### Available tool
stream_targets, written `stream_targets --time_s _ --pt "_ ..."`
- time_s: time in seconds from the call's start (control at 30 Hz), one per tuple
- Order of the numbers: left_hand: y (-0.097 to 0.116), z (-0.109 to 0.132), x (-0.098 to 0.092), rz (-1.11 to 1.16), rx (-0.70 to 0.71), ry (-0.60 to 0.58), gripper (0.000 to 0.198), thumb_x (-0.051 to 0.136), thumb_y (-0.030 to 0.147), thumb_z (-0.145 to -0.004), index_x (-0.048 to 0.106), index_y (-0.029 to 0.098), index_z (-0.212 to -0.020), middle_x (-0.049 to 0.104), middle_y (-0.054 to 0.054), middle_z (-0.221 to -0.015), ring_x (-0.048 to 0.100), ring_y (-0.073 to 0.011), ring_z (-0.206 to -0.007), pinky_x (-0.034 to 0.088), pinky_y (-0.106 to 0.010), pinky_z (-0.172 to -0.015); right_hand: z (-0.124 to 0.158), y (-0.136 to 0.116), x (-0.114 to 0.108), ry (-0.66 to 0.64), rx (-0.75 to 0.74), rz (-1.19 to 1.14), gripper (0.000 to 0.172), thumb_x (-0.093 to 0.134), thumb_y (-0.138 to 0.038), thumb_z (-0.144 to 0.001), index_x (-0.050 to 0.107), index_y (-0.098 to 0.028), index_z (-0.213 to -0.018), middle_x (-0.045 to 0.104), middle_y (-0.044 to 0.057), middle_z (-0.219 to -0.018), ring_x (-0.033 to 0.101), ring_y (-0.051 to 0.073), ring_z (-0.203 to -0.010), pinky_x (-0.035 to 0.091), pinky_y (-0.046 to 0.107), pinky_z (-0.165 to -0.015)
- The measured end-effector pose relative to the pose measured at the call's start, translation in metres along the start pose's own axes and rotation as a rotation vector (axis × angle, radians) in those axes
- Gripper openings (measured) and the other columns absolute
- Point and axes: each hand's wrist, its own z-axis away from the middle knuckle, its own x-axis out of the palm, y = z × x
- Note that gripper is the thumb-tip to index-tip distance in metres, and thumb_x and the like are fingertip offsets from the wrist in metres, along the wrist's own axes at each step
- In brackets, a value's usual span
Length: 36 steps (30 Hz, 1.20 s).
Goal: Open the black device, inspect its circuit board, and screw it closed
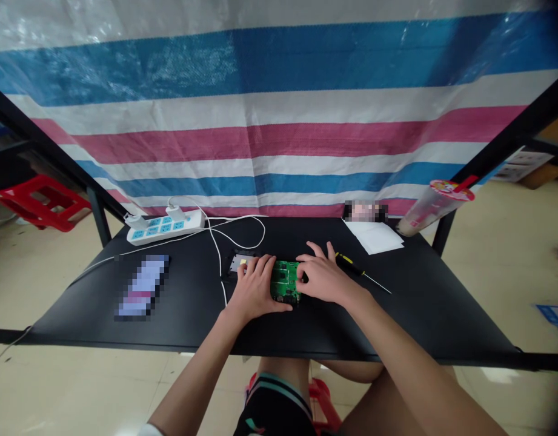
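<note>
A green circuit board [284, 283] lies on the black table [192, 315] between my two hands. My left hand [255, 289] holds the board's left edge, fingers bent over it and thumb along its near side. My right hand [322, 277] grips the right edge with curled fingers, two fingers raised. Just behind my left hand sits a dark case half [237, 262] with a grey inner plate. A screwdriver with a yellow-and-black handle [357, 270] lies close to the right of my right hand.
A white power strip [164, 227] with plugged chargers and white cables stands at the back left. A phone [142, 286] lies at the left. White paper [374, 235] and a tilted drink cup [431, 208] are at the back right. A striped tarp hangs behind.
</note>
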Motion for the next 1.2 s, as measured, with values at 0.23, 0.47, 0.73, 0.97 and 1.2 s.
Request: stream_targets --time_s 0.23,0.47,0.73,0.97,1.2 --pt "0.001 0.0 -0.002 0.039 0.001 0.0 0.125 0.082 0.086 -0.06 0.043 0.016 -0.155 0.05 -0.022 -0.158 0.046 -0.0446 -0.141 0.031 -0.064 -0.115 0.005 0.0 0.003 0.066 0.01 -0.065 0.014 0.069 -0.032 -0.087 0.075 -0.023 -0.077 0.066 0.003 -0.148 0.029 0.045 -0.158 -0.001 0.083 -0.122" --pt "-0.001 -0.004 -0.001 0.085 0.012 0.033 0.126 0.087 0.083 -0.055 0.044 0.016 -0.153 0.053 -0.022 -0.153 0.047 -0.0458 -0.14 0.032 -0.064 -0.115 0.009 0.004 0.015 0.191 -0.008 -0.171 0.013 0.065 -0.026 -0.092 0.072 -0.025 -0.082 0.074 0.001 -0.13 0.044 0.038 -0.15 0.005 0.079 -0.123" --pt "-0.003 -0.002 0.002 0.114 0.025 0.051 0.133 0.087 0.081 -0.057 0.035 0.018 -0.162 0.049 -0.024 -0.157 0.046 -0.0468 -0.142 0.028 -0.064 -0.116 -0.012 0.013 0.024 0.257 0.179 -0.738 0.03 0.069 -0.021 -0.089 0.077 -0.027 -0.117 0.078 0.005 -0.105 0.067 0.027 -0.11 0.046 0.052 -0.109" --pt "-0.006 0.0 0.007 0.138 0.03 0.049 0.139 0.088 0.08 -0.058 0.026 0.021 -0.169 0.048 -0.025 -0.158 0.046 -0.0486 -0.141 0.026 -0.067 -0.118 -0.03 0.02 0.021 0.192 0.201 -1.019 0.018 0.07 -0.022 -0.087 0.083 -0.022 -0.099 0.081 0.005 -0.098 0.074 0.021 -0.092 0.056 0.036 -0.09" --pt "-0.009 -0.001 0.012 0.17 0.04 0.053 0.148 0.088 0.081 -0.057 0.014 0.023 -0.172 0.047 -0.025 -0.159 0.046 -0.0489 -0.143 0.026 -0.071 -0.117 -0.041 0.045 0.004 0.264 0.329 -1.313 0.022 0.082 -0.03 -0.079 0.082 -0.02 -0.099 0.08 0.007 -0.094 0.072 0.019 -0.079 0.06 0.03 -0.067"
